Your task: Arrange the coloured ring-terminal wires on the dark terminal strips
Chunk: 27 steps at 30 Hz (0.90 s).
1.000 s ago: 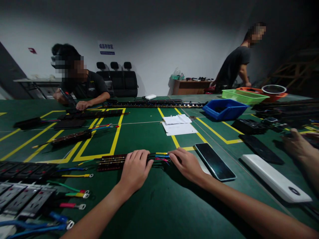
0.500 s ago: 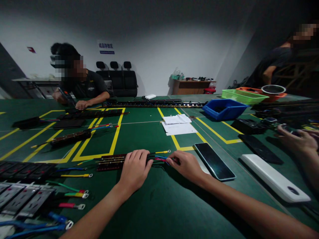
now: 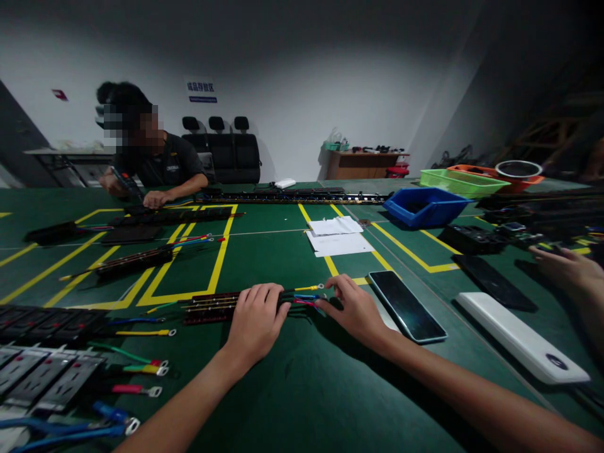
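A dark strip with brass-coloured rails (image 3: 207, 308), much like the inside of a power strip, lies on the green table. My left hand (image 3: 259, 314) is closed over its right end, fingers on the far side and thumb near the wires. Out of that end come blue and red wires (image 3: 304, 300) and a yellow wire with a ring terminal (image 3: 309, 288). Beside the wire tips is my right hand (image 3: 352, 308), its thumb and fingers apart. The thumb tip is close to the blue and red wires; whether it touches them I cannot tell.
Sockets with ring-terminal leads (image 3: 56, 377) fill the near left. To the right lie a phone (image 3: 408, 305), a white power bank (image 3: 519, 336) and a blue bin (image 3: 425, 207). Papers (image 3: 340, 239) lie ahead. A co-worker (image 3: 160, 163) sits opposite; another person's hand (image 3: 570, 267) shows at right.
My right hand's fingers have spread from a pinch at the wire ends and lifted slightly. The left hand stays on the strip. The person standing at far right has left view.
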Each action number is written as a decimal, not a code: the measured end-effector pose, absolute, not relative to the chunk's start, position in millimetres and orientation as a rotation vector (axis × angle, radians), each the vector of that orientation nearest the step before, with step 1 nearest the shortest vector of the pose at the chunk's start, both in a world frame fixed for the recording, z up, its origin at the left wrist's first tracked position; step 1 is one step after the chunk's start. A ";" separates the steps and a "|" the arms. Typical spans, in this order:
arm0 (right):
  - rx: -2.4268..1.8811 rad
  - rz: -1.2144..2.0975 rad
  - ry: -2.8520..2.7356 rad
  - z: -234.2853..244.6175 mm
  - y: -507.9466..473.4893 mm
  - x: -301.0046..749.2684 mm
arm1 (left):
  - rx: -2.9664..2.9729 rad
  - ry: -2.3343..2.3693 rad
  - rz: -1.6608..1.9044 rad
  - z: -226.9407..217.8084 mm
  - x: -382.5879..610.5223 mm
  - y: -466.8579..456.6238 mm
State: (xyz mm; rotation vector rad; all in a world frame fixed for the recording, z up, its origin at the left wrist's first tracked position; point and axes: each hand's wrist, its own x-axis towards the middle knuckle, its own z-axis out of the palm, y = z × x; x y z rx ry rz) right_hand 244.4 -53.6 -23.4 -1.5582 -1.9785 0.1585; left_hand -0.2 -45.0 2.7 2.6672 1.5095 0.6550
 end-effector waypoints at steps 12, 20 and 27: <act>-1.440 0.115 -1.917 -25.7 -54.5 247.3 | 2.672 1.510 0.662 4.1 0.2 -45.2; -1.415 0.132 -2.018 -18.5 -57.5 245.5 | 2.686 1.509 0.679 2.3 -0.1 -44.6; -1.531 0.180 -2.072 -18.8 -56.9 244.0 | 2.677 1.509 0.674 2.0 -0.8 -45.0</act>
